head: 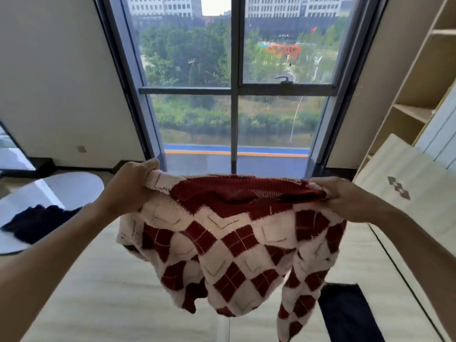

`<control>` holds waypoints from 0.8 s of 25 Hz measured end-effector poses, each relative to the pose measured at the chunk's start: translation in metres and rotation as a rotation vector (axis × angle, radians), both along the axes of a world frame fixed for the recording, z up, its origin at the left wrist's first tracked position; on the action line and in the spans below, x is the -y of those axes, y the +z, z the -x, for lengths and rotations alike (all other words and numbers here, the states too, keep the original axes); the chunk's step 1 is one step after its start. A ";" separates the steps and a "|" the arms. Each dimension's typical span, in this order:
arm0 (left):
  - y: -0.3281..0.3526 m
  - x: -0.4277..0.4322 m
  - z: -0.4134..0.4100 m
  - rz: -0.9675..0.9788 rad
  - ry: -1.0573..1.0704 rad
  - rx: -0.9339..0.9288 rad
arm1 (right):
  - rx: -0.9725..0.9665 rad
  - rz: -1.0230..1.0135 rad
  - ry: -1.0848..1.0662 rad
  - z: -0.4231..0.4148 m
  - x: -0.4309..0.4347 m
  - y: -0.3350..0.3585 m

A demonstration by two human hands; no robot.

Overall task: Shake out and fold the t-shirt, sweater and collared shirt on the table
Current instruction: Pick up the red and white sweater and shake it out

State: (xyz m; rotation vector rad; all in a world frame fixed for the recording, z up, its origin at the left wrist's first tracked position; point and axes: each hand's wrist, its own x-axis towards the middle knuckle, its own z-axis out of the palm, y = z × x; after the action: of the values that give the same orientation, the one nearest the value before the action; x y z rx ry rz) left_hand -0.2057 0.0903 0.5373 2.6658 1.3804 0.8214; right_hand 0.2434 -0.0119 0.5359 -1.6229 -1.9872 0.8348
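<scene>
A red and white argyle sweater (232, 243) hangs in the air in front of me, its dark red ribbed collar at the top. My left hand (128, 186) grips its left shoulder and my right hand (345, 193) grips its right shoulder. One sleeve dangles at the lower right. A dark navy garment (34, 223) lies crumpled on a round white table (74, 186) at the left. Another dark garment (350, 314) lies flat at the lower right, partly hidden behind the sweater.
A tall window (234, 90) fills the wall ahead. Wooden shelves (419, 82) stand at the right, with a pale board (399, 178) leaning below them. Light floor lies beneath the sweater.
</scene>
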 end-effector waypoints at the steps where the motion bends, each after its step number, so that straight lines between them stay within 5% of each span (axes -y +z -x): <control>1: -0.010 0.009 0.005 0.027 -0.027 -0.021 | -0.065 0.073 0.050 0.001 0.002 -0.014; 6: -0.068 0.043 0.029 0.190 -0.110 -0.074 | -0.180 0.275 0.190 0.005 -0.002 -0.070; 11: -0.153 -0.034 0.038 0.360 -0.045 -0.090 | -0.140 0.295 0.016 0.029 -0.075 -0.164; 17: -0.382 -0.205 0.022 0.543 0.013 -0.182 | 0.145 0.428 -0.147 0.059 -0.220 -0.382; 20: -0.499 -0.278 -0.005 0.395 0.143 -0.287 | 0.282 0.321 -0.331 0.070 -0.294 -0.497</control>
State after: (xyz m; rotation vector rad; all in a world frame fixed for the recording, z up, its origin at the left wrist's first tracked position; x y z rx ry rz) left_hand -0.2004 0.3683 0.0383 2.4597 1.6064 0.1431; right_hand 0.1738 0.2821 0.0386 -2.2891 -1.7444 0.8647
